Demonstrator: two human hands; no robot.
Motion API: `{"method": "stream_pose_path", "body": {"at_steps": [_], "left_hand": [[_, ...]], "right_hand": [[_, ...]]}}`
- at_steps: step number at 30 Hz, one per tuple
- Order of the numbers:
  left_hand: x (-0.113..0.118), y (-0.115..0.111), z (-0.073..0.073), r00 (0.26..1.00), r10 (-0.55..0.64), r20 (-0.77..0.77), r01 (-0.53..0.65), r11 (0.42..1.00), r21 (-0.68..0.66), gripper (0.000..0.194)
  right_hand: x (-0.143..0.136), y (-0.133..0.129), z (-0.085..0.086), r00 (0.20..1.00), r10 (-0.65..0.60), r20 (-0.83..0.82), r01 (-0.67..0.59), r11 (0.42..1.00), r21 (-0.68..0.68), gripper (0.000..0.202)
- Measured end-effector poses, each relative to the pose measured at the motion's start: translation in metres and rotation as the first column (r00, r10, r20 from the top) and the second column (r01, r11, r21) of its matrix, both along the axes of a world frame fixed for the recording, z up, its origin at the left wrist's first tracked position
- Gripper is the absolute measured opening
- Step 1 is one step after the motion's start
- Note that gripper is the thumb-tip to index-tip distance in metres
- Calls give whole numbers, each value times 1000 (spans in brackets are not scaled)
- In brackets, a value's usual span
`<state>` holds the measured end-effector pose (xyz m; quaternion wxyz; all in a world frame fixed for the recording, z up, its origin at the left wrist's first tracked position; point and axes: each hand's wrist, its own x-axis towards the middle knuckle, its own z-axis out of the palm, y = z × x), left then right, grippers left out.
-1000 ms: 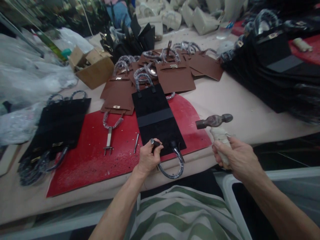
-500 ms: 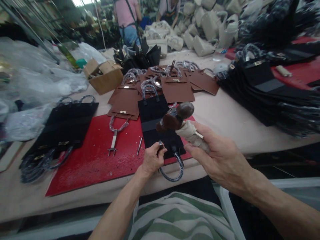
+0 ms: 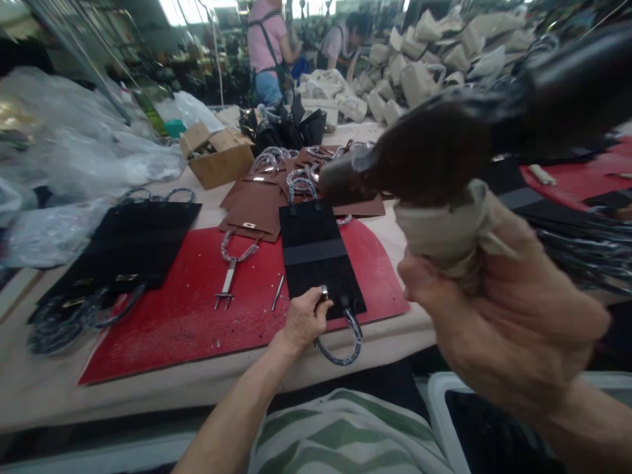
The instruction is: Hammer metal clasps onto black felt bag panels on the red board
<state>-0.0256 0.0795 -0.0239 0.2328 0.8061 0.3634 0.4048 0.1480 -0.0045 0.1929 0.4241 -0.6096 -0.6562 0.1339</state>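
Note:
My right hand (image 3: 498, 309) grips a hammer (image 3: 434, 151) by its cloth-wrapped handle, raised high and close to the camera. My left hand (image 3: 307, 317) is closed around a short metal punch (image 3: 324, 290), whose round top sticks up above the fingers. That hand rests at the near end of a black bag panel (image 3: 316, 230), which has a plastic-wrapped handle at each end. Beneath the panel lies a red board (image 3: 187, 329). The punch's lower tip is hidden by my hand. A two-pronged metal tool (image 3: 227, 284) and a thin metal rod (image 3: 277, 293) lie on the board to the left.
Black panels (image 3: 133, 243) are piled at the left, brown panels (image 3: 254, 207) behind the board. Further back stand a cardboard box (image 3: 220, 163) and a heap of beige bags (image 3: 419, 72). More black panels lie at right, partly behind the hammer. Two people are in the background.
My right hand has lifted the hammer up and to the right, away from the punch and towards the camera. My left hand stays at the same spot on the black panel.

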Motion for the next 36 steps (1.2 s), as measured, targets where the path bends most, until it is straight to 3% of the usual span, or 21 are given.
{"method": "stream_pose_path", "body": {"at_steps": [2, 3, 5, 6, 9, 11, 13, 15, 17, 20, 22, 25, 27, 29, 31, 33, 36], "left_hand": [[0, 1, 0, 1000, 6, 8, -6, 1000, 16, 6], [0, 1, -1, 1000, 4, 10, -5, 1000, 27, 7], [1, 1, -1, 1000, 9, 12, -9, 999, 42, 8], [1, 1, -1, 1000, 10, 8, -11, 999, 43, 8], [0, 1, -1, 1000, 19, -10, -18, 999, 38, 6], [-1, 1, -2, 1000, 10, -22, -10, 999, 35, 4], [-2, 1, -2, 1000, 6, -21, -5, 1000, 26, 4], [-2, 1, -2, 1000, 5, -19, -5, 1000, 7, 6], [-2, 1, -2, 1000, 10, -15, -10, 1000, -11, 6], [-3, 0, 0, 1000, 7, -7, -8, 999, -44, 4], [-4, -1, 2, 1000, -9, 0, 9, 996, -87, 4], [-6, -1, 3, 999, -26, 22, 29, 989, -147, 6], [-8, -1, 3, 999, -30, 36, 36, 985, -168, 7], [-9, -1, 2, 999, -27, 38, 33, 985, -168, 8], [-10, -1, 0, 999, -38, 28, 42, 989, -144, 9], [-11, -3, -2, 998, -65, 21, 67, 993, -101, 11], [-11, -7, -4, 998, -25, 49, 28, 997, -65, 14]], "right_hand": [[1, -2, -14, 968, 93, 234, -87, 996, -37, 55], [3, -2, -21, 915, 174, 365, -140, 983, -118, 51], [8, 0, -25, 835, 296, 465, -180, 944, -278, 46], [10, 0, -22, 840, 285, 462, -169, 946, -277, 46], [8, 1, -8, 949, 42, 313, -41, 999, -10, 53], [4, 1, -8, 966, -19, 257, 3, 998, 62, 55], [1, 0, -18, 933, 87, 350, -60, 994, -88, 50], [6, 1, -31, 888, 213, 408, -86, 948, -306, 41], [20, 2, -44, 928, 211, 308, -64, 903, -426, 34], [54, 5, -67, 998, 5, -61, -36, 854, -519, 23], [81, 6, -89, 945, -226, -238, 37, 795, -606, 23], [118, 5, -124, 875, -444, -194, 218, 719, -660, 23], [130, 2, -139, 913, -404, 60, 372, 763, -529, 22], [126, 2, -147, 888, -327, 325, 426, 849, -311, 17], [106, 5, -151, 871, -233, 432, 325, 933, -152, 24], [77, 13, -158, 906, -68, 417, 129, 985, -118, 32], [36, 26, -178, 914, 191, 358, -152, 979, -134, 27]]}}
